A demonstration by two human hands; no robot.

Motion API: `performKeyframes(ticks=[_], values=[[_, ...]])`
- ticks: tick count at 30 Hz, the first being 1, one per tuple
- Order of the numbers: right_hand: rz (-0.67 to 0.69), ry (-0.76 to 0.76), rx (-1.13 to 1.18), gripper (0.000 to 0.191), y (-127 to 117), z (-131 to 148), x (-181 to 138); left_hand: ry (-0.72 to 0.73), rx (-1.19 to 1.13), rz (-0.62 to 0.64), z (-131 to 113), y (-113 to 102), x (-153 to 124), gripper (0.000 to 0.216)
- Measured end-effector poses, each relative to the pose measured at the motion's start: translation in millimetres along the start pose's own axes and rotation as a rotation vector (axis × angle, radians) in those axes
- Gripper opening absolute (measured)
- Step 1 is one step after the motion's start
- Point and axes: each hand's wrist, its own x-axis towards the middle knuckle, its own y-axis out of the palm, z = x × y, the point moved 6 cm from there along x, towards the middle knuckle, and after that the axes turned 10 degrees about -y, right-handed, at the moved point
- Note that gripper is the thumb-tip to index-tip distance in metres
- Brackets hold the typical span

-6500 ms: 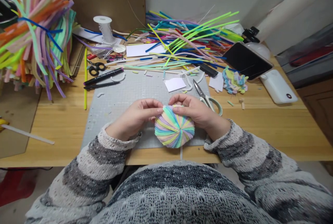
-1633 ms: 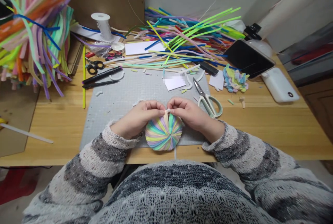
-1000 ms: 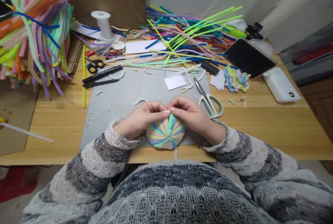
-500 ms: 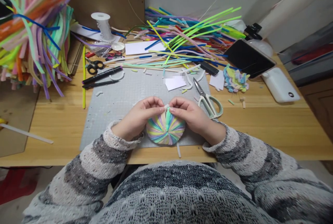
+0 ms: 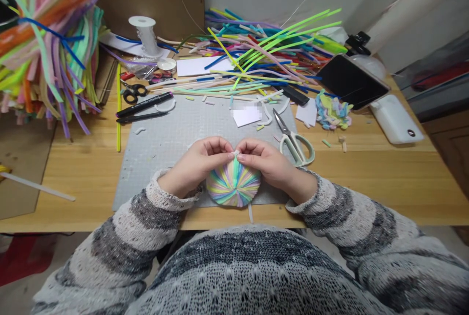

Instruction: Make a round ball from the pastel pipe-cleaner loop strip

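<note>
A round disc of pastel pipe cleaners (image 5: 234, 189), striped outward from its centre, is held over the near edge of the grey cutting mat (image 5: 164, 149). My left hand (image 5: 209, 155) pinches its far rim from the left, thumb and fingertips pressed together. From the right, my right hand (image 5: 264, 157) pinches the same rim, its fingertips almost meeting the left ones. A small white tip shows between the two pinches. Fingers cover part of the rim. Scissors with pale green handles (image 5: 297, 148) lie just beyond my right hand.
Loose pipe cleaners (image 5: 264, 56) are heaped along the back, and a big bundle of them (image 5: 51, 46) stands at the left. Black markers (image 5: 144, 105), small black scissors (image 5: 134, 93) and a white spool (image 5: 146, 36) sit back left. A phone (image 5: 351, 80) leans at the right.
My fingertips have shifted slightly at the rim, and the gap between the strips below them has narrowed. Both hands keep their pinch on the disc.
</note>
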Motion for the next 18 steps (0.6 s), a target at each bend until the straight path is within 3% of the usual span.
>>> performKeyframes(ticks=[7, 13, 18], values=[[-0.045, -0.176, -0.281, 0.015, -1, 14, -2, -0.037, 0.008, -0.034, 4, -2, 0, 0.019], [0.035, -0.177, -0.213, 0.01, 3, 16, -2, -0.113, 0.008, 0.039, 2, 0, -3, 0.014], [0.05, -0.13, -0.15, 0.009, 3, 14, 0, -0.08, 0.002, 0.055, 1, 1, -4, 0.013]])
